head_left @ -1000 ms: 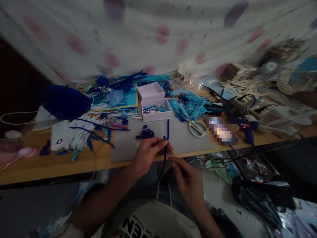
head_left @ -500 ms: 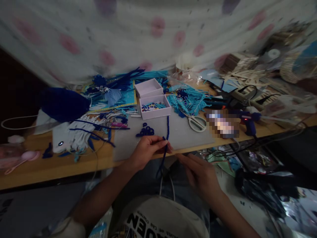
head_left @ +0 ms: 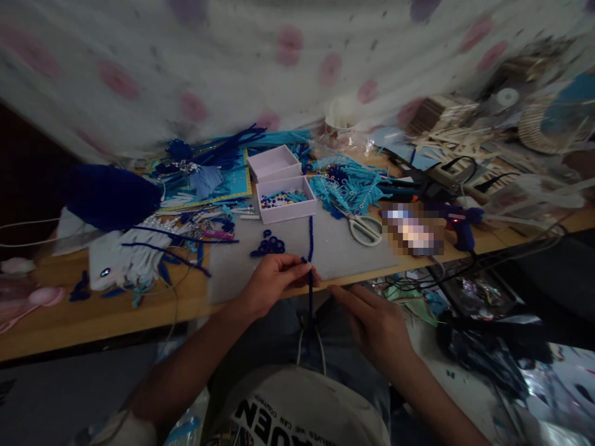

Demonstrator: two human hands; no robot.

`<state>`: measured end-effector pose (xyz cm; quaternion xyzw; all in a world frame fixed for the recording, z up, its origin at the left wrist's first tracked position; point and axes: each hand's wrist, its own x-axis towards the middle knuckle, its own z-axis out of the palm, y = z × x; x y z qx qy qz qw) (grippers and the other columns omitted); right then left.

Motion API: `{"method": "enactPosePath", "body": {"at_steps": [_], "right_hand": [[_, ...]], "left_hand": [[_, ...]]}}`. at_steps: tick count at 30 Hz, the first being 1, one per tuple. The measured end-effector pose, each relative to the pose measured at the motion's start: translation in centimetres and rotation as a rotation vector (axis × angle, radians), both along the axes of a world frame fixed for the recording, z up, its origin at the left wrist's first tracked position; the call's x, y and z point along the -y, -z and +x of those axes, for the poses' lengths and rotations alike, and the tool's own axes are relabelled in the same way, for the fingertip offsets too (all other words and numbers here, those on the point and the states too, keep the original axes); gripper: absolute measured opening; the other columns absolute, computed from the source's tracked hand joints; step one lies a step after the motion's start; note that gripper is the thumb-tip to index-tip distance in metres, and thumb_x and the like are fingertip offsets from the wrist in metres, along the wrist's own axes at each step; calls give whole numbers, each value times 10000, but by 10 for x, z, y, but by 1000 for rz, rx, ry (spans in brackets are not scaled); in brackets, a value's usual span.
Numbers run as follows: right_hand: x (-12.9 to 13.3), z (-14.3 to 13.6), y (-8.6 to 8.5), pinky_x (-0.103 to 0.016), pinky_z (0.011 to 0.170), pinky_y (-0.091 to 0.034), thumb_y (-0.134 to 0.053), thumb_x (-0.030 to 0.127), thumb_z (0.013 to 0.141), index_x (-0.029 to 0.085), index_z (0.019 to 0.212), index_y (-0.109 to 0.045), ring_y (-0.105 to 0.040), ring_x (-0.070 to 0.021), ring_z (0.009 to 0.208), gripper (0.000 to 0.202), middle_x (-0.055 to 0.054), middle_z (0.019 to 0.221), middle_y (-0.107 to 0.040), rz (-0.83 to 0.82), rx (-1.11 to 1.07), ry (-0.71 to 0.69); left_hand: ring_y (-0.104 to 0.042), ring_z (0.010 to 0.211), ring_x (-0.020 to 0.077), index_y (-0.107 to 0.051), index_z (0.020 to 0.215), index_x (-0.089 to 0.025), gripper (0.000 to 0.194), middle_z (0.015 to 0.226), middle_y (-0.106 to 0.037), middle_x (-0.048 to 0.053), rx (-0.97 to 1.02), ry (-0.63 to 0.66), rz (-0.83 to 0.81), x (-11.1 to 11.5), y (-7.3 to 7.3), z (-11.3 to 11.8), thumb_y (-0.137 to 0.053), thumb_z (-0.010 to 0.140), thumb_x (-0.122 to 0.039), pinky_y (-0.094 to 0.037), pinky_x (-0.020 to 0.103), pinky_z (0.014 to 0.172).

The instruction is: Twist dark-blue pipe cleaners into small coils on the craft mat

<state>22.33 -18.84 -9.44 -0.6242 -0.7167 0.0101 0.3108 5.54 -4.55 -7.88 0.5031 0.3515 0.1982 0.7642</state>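
Note:
A dark blue pipe cleaner (head_left: 310, 303) is pinched between the thumb and fingers of my left hand (head_left: 273, 282) at the table's front edge. One end points up over the grey mat (head_left: 334, 260), and the rest hangs down toward my lap. My right hand (head_left: 375, 316) is just to the right, apart from the pipe cleaner, with its index finger stretched toward it and nothing visible in its grasp. Small dark blue coils (head_left: 269, 245) lie in a pile beyond my left hand. Behind them stands a white box (head_left: 287, 214) holding beads and blue pieces.
White-handled scissors (head_left: 366, 230) lie on the mat's right side, near a blurred-out object (head_left: 413, 230) and a blue glue gun (head_left: 462, 229). Light blue pipe-cleaner pieces (head_left: 362, 189) are heaped behind. To the left sit a dark blue bundle (head_left: 111, 197) and white bead strands.
The hanging end of the pipe cleaner has swung from slanting left to nearly straight down. Both hands keep almost the same positions; the view has shifted slightly.

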Motion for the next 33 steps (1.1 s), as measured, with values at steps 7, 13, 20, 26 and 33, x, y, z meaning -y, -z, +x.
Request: {"method": "enactPosePath", "body": {"at_steps": [7, 13, 20, 26, 33], "right_hand": [[-1, -2, -1, -234, 530, -414, -442, 96, 929, 153, 1166, -708, -583, -141, 601, 360, -48, 772, -658, -25, 36, 20], [-1, -6, 1, -250, 585, -428, -460, 122, 960, 161, 1178, -704, -610, -159, 668, 330, -70, 837, -694, 16, 97, 39], [-2, -6, -2, -264, 566, -402, -434, 139, 990, 133, 1180, -701, -569, -158, 643, 328, -72, 805, -678, 80, 160, 34], [-1, -6, -4, -278, 555, -392, -434, 144, 993, 134, 1157, -719, -552, -159, 628, 328, -68, 772, -664, 89, 176, 39], [-1, -7, -1, -276, 573, -402, -416, 124, 988, 165, 1202, -707, -557, -159, 641, 363, -67, 786, -671, 91, 178, 46]], "left_hand": [[-692, 798, 184, -764, 789, -148, 331, 829, -766, 85, 1, -9, 11, -1, 2, 0, -792, 738, -474, -511, 297, 802], [-699, 841, 197, -759, 803, -142, 319, 827, -763, 79, 43, -46, 9, 0, 6, -3, -795, 746, -455, -514, 304, 845], [-693, 848, 191, -766, 810, -147, 293, 870, -772, 79, 56, -55, 45, 0, 7, -4, -782, 763, -436, -501, 294, 844], [-688, 859, 187, -767, 804, -156, 250, 870, -773, 71, 46, -46, 98, -1, 9, -4, -745, 801, -405, -487, 279, 837], [-649, 815, 171, -774, 796, -150, 239, 858, -768, 71, 32, -65, 188, -1, 7, -3, -739, 802, -387, -476, 264, 810]]}}
